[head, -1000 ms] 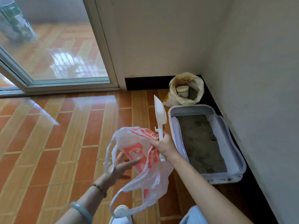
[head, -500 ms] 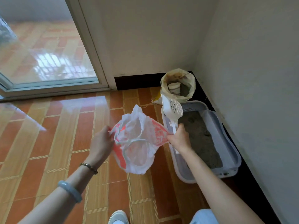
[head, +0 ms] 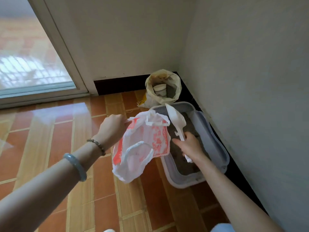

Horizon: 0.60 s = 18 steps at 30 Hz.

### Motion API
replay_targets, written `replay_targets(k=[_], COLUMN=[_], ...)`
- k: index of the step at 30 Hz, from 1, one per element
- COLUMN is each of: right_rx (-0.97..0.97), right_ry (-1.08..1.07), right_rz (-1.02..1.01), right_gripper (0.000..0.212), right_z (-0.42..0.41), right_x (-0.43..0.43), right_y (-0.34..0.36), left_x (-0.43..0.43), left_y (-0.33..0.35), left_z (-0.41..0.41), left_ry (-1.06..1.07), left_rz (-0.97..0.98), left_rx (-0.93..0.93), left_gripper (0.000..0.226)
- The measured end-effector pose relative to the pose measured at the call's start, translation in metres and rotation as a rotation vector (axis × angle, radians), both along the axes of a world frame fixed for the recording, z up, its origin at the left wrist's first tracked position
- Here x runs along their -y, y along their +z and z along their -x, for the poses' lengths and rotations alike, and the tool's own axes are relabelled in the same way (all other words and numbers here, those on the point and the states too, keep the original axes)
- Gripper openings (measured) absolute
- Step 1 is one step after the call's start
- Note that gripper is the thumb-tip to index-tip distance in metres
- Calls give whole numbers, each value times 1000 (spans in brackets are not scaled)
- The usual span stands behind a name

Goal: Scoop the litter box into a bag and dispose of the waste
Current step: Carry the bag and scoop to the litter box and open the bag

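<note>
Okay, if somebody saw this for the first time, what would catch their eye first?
The red-and-white bag hangs in mid-frame, its edge gripped by the left hand. Just right of it, the right hand holds a white scoop, blade up, over the grey litter box that lies along the right wall.

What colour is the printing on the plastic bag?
Orange-red, on a translucent white plastic bag; it shows best in the head view.
</note>
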State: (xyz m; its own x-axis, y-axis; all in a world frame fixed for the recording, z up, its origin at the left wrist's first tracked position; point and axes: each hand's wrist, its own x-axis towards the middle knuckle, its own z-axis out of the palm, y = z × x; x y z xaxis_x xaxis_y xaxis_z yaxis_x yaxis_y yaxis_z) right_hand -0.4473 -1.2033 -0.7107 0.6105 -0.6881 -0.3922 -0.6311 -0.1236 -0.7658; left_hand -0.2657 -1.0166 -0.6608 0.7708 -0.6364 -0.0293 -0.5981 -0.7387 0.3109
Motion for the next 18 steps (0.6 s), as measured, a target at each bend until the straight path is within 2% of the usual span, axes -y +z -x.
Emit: replay_targets(k=[4,10,15,18], right_rx=[-62,-187,-318,-402], right_ry=[19,79,192,273], right_rz=[90,181,241,283], right_gripper=[18,21,21,22], right_z=[24,42,28,19], right_x=[26,51,58,64], right_y=[1,0,-7,-12], left_x=[13,5,-1,0], left_y=[5,3,-19,-30], left_z=[-12,-24,-27,-28], left_ry=[27,4,-45,-128], left_rz=[-82,-78,-2,32], left_rx=[85,245,190,174], left_gripper=[38,34,26,30])
